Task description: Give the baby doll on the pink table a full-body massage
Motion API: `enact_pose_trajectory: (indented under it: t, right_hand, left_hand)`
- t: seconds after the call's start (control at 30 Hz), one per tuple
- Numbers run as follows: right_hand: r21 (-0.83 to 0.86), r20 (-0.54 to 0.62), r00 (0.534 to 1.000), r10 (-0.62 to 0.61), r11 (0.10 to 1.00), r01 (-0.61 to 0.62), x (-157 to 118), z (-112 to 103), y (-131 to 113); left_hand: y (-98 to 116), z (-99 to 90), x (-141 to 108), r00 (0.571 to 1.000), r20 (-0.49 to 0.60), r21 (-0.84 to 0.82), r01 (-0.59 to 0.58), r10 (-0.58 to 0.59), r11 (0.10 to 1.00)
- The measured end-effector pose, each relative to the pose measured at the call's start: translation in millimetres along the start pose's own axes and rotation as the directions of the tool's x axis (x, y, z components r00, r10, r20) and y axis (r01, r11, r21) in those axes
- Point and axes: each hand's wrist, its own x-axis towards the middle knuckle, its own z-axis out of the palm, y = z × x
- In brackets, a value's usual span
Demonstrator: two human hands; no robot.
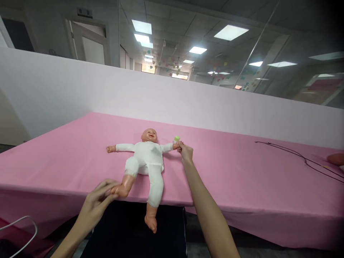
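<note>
A baby doll (148, 154) with a white cloth body lies on its back on the pink-covered table (228, 172), arms spread wide. Its head points toward the wall, and one lower leg hangs past the table's near edge. My left hand (98, 199) has its fingers closed around the toes of the doll's bent leg at the left. With my right hand (186, 151) I grip the doll's hand on the right side. Just beyond that hand is a small yellow-green object (176, 138), partly hidden, whose kind I cannot make out.
Thin dark cables (290, 150) lie across the table's right side, near a brownish rounded object (335, 159) at the edge of view. A white wall (161, 96) with glass above it stands behind. At lower left a white cable (34, 229) loops beside the table.
</note>
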Motion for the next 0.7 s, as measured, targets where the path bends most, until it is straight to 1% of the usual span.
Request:
enact_pose_trajectory:
  t: [0.07,0.1,0.13,0.2,0.23,0.27,0.3,0.33,0.37,0.43,0.5,0.53,0.57,0.63,0.7]
  right_hand:
    - [0.045,0.138,0.989,-0.056,0.998,0.050,-10.4,18.2,-14.0]
    - [0.036,0.219,0.973,-0.070,0.997,0.064,-17.6,26.9,-17.4]
    - [0.010,0.307,0.949,-0.073,0.997,0.073,-25.8,34.8,-18.0]
    - [-0.072,0.465,0.884,-0.048,0.993,0.092,-42.3,46.7,-12.2]
    - [-0.112,0.512,0.858,-0.035,0.988,0.108,-48.6,50.6,-7.7]
    - [-0.140,0.537,0.843,-0.028,0.983,0.122,-52.5,53.0,-3.6]
    - [-0.150,0.538,0.843,-0.033,0.979,0.134,-53.1,53.9,-0.9]
    - [-0.146,0.519,0.853,-0.048,0.979,0.144,-50.4,53.5,0.0]
    - [-0.135,0.486,0.872,-0.063,0.980,0.146,-44.5,51.8,-1.1]
    - [-0.107,0.372,0.924,-0.092,0.984,0.141,-26.1,44.4,-6.1]
    - [-0.112,0.215,0.971,-0.104,0.985,0.130,-5.6,31.6,-8.0]
    - [-0.133,0.135,0.987,-0.092,0.985,0.110,2.8,23.5,-5.7]
    - [-0.158,0.063,0.996,-0.071,0.984,0.080,9.0,14.8,-1.2]
    - [-0.199,-0.046,0.999,-0.018,0.980,0.009,14.6,-2.0,11.9]
    - [-0.205,-0.104,0.994,0.021,0.978,-0.042,13.6,-13.3,22.5]
  left_hand:
    - [7.3,15.4,37.3,0.999,-0.042,-0.035,-0.009,0.008,0.999]
    - [8.4,24.3,56.9,0.998,-0.056,-0.051,-0.008,0.005,0.999]
    - [7.7,33.4,75.6,0.998,-0.060,-0.075,-0.002,-0.002,0.997]
    - [2.5,50.5,106.6,0.998,-0.054,-0.150,0.027,-0.035,0.988]
    - [-0.6,57.3,117.3,0.998,-0.042,-0.189,0.044,-0.053,0.981]
    - [-3.3,62.1,124.2,0.997,-0.032,-0.220,0.061,-0.070,0.974]
    - [-5.2,64.8,127.0,0.996,-0.021,-0.241,0.077,-0.084,0.968]
    - [-6.2,65.1,125.7,0.995,-0.016,-0.249,0.090,-0.096,0.964]
    - [-6.3,63.0,120.1,0.994,-0.018,-0.246,0.097,-0.105,0.964]
    - [-5.8,52.9,97.6,0.993,-0.045,-0.215,0.099,-0.112,0.972]
    - [-6.9,37.7,62.8,0.991,-0.075,-0.156,0.100,-0.113,0.983]
    - [-8.8,29.6,42.7,0.990,-0.077,-0.117,0.105,-0.114,0.988]
    - [-11.7,21.9,22.0,0.990,-0.054,-0.074,0.123,-0.127,0.990]
    - [-19.1,9.4,-15.8,0.992,-0.002,-0.014,0.130,-0.130,0.991]
    - [-26.1,2.5,-40.9,0.989,0.022,0.028,0.148,-0.148,0.989]
